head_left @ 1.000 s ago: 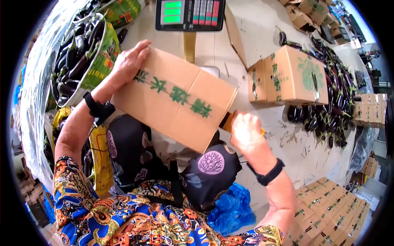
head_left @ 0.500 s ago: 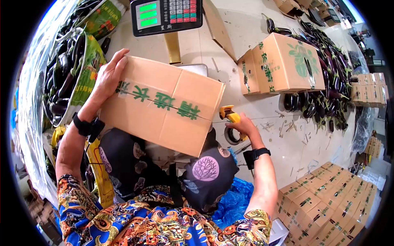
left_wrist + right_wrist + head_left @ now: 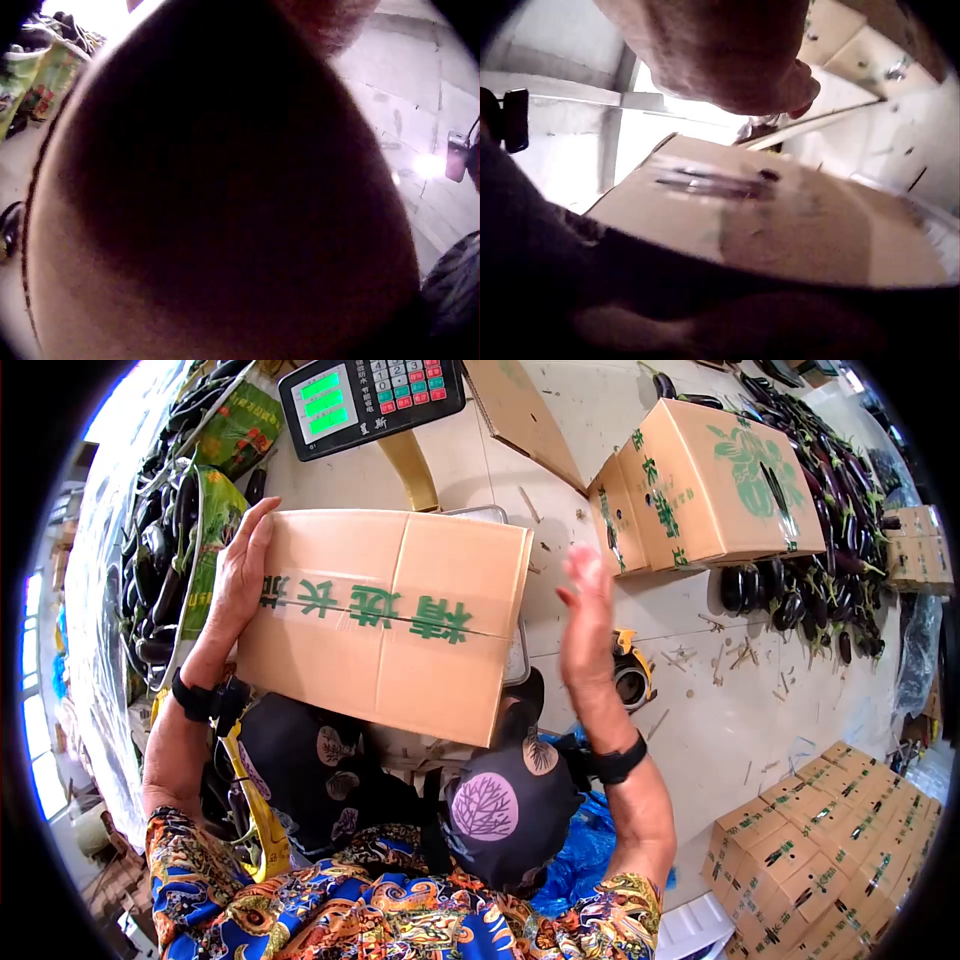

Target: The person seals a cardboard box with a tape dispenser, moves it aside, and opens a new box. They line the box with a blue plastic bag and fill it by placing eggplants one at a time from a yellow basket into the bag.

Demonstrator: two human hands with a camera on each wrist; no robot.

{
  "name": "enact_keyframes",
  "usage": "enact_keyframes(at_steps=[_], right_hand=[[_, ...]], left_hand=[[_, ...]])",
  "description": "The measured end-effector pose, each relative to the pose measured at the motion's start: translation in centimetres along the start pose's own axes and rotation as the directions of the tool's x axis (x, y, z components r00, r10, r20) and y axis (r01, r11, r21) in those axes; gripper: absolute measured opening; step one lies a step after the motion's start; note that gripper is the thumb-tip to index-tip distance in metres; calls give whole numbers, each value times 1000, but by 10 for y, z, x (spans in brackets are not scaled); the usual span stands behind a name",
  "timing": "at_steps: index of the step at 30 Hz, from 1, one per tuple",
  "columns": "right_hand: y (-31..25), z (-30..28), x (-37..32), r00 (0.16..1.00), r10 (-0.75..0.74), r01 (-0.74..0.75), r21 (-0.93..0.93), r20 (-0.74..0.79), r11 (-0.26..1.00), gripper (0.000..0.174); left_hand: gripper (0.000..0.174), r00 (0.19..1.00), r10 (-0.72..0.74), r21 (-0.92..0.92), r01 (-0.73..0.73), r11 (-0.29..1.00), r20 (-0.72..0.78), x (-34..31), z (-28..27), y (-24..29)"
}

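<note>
In the head view a closed cardboard box (image 3: 320, 660) with green lettering lies tilted across the person's lap. My left hand (image 3: 238, 580) rests along its left end, fingers fairly straight and reaching the upper corner. Beyond the box's right end, my right hand (image 3: 588, 625) is raised and blurred, holding nothing, with a gap between it and the box. A yellow tape dispenser (image 3: 632, 672) lies on the floor just right of that hand. Box cardboard (image 3: 795, 225) also shows below the right hand (image 3: 720, 60) in the right wrist view. Dark, close surface fills most of the left wrist view.
A scale display (image 3: 370, 398) stands beyond the box. Another printed box (image 3: 700, 485) is at upper right, beside piled eggplants (image 3: 845, 550). Stacked boxes (image 3: 830, 840) occupy the lower right. Bags of eggplants (image 3: 165, 560) line the left; blue plastic (image 3: 585, 860) lies by the lap.
The right hand has let go of the tape dispenser, now on the floor, and has risen toward the box's right end. The box has turned slightly, with the left hand still against it.
</note>
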State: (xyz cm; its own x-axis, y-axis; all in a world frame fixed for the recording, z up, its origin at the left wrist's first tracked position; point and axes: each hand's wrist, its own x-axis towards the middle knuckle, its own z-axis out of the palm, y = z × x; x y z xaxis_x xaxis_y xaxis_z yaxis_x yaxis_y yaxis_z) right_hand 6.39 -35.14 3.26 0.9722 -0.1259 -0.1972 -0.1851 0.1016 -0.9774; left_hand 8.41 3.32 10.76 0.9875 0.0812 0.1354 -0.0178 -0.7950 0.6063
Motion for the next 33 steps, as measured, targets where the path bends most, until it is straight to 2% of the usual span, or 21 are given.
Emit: enact_keyframes(at_steps=[2, 4, 7, 9, 12, 14, 15, 16, 17, 18, 19, 21, 22, 23, 24, 27, 29, 30, 31, 32, 33], right_hand=[[6, 32, 8, 973, -224, 229, -115, 56, 967, 52], [37, 47, 20, 811, -565, 574, -395, 153, 717, 47], [74, 45, 31, 925, -342, 373, -222, 165, 901, 49], [118, 39, 40, 972, -193, 219, -218, 135, 951, 52], [205, 31, 41, 997, 15, -4, -148, 71, 989, 53], [197, 38, 34, 986, 145, -141, -49, 81, 989, 55], [190, 31, 32, 985, 159, -154, -74, 66, 985, 56], [183, 27, 32, 986, 151, -141, -127, 69, 982, 58], [174, 18, 28, 983, 166, -150, -176, 78, 973, 59], [161, 13, 27, 969, 218, -191, -198, 120, 961, 61], [136, 20, 33, 879, 420, -396, -144, 227, 907, 64], [120, 25, 37, 779, 499, -505, -93, 378, 858, 65], [108, 24, 40, 723, 525, -552, -82, 448, 830, 67], [96, 22, 44, 734, 540, -543, -121, 413, 831, 66], [76, 20, 45, 749, 550, -531, -161, 369, 832, 65], [37, -3, 57, 839, 316, -388, 80, 444, 918, 58], [-38, -16, 43, 894, 191, -272, 152, 404, 950, 37], [-77, -21, 30, 896, 142, -233, 174, 420, 957, 39], [-113, -20, 12, 894, 94, -197, 196, 437, 961, 41], [-147, -5, -11, 895, 11, -105, 187, 445, 977, 37], [-176, 9, -34, 888, -71, -13, 179, 454, 984, 33]], left_hand=[[44, 998, -57, 21, 57, 998, 1, -6, -1, 3], [45, 997, -74, 17, 74, 997, -9, -4, 0, 1], [47, 997, -55, -34, 53, 998, -52, -5, 2, -2], [53, 986, -168, -39, 169, 985, 10, 2, -3, -7], [58, 940, -285, -152, 314, 937, 186, 0, -9, -18], [55, 962, -252, -217, 270, 938, 106, -8, -14, -46], [54, 969, -234, -268, 247, 931, 78, -12, -7, -58], [55, 886, -435, -476, 456, 752, 163, -9, -6, -48], [61, 873, -426, -469, 487, 736, 238, -8, -13, -55], [65, 796, -482, -537, 604, 590, 366, -11, -20, -37], [70, 715, -526, -575, 692, 436, 461, -13, -35, -26], [79, 816, -544, -477, 564, 674, 197, -21, -39, -72], [82, 862, -472, -521, 493, 697, 184, -30, -45, -66], [80, 814, -470, -554, 578, 599, 341, -28, -53, -96], [78, 804, -483, -584, 587, 560, 346, -30, -56, -84], [70, 775, -359, -680, 630, 374, 521, -28, -67, -100], [53, 810, -289, -630, 581, 515, 511, -27, -77, -75], [45, 825, -253, -603, 547, 580, 505, -26, -82, -62], [45, 785, -160, -593, 568, 570, 599, -24, -93, -46], [45, 781, -120, -473, 484, 736, 613, -14, -92, -67], [46, 788, -70, -464, 429, 775, 611, -12, -94, -73]])
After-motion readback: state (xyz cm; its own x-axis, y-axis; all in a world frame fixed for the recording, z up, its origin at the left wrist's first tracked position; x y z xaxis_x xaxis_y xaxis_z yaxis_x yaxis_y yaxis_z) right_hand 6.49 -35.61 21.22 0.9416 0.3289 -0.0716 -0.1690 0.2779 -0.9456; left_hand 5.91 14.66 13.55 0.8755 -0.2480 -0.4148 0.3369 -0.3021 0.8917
